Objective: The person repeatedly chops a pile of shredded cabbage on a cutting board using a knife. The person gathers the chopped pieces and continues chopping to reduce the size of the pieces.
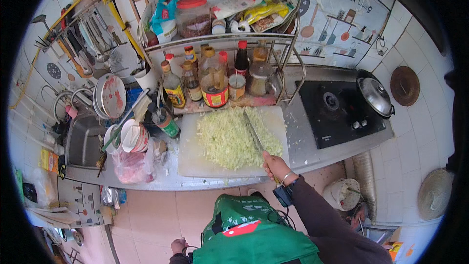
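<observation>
My right hand (275,168) grips the handle of a kitchen knife (253,132). The blade reaches up and left over a wide heap of finely chopped pale green vegetable (227,139), which looks like cabbage. Under the heap lies a white cutting board (188,156) on the metal counter. My left hand (179,245) hangs low beside the green apron (256,242), away from the board; it looks loosely curled, and whether it holds anything cannot be told.
Left of the board stand a green-labelled bottle (166,123), stacked bowls (133,137) and a pink plastic bag (130,165). Sauce bottles (214,80) line the back under a metal rack (220,40). A black cooktop (337,110) is at right, a sink (86,143) at left.
</observation>
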